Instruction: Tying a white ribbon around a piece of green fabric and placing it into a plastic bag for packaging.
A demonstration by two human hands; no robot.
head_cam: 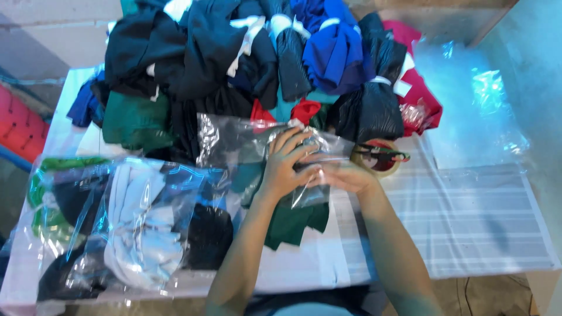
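Setting: a desk (468, 216) covered with a pale striped sheet, grey wall at the right edge of the frame, a red object at the far left edge.

Upper half of frame: a loose heap of bundled garments (257, 58), mostly black and navy, with bright blue, dark green and red pieces; several bundles are tied with white bands.

Centre: both hands meet at a clear plastic bag (234, 140). The left hand (285, 167) is curled over the bag's top edge, fingers clamped on the film. The right hand (345, 175) pinches the same edge from the right side, fingertips touching those of the left. Inside the bag sits a dark green folded garment (293, 222), its lower end showing below the hands toward the near edge of the desk.

Just right of the hands: a roll of tape (377, 158) lying on the desk, with what looks like scissors resting across it; details blurred.

Lower left: filled clear bags (134, 222) lying flat and overlapping, holding white, black and green clothing. Right side: loose clear film (486, 93) on the desk.

Judgement on handling: the film is slippery and wrinkles easily, so the edge is best kept taut between both hands, folded straight, air pressed out toward the opening, and the garment kept flat so it does not bunch.
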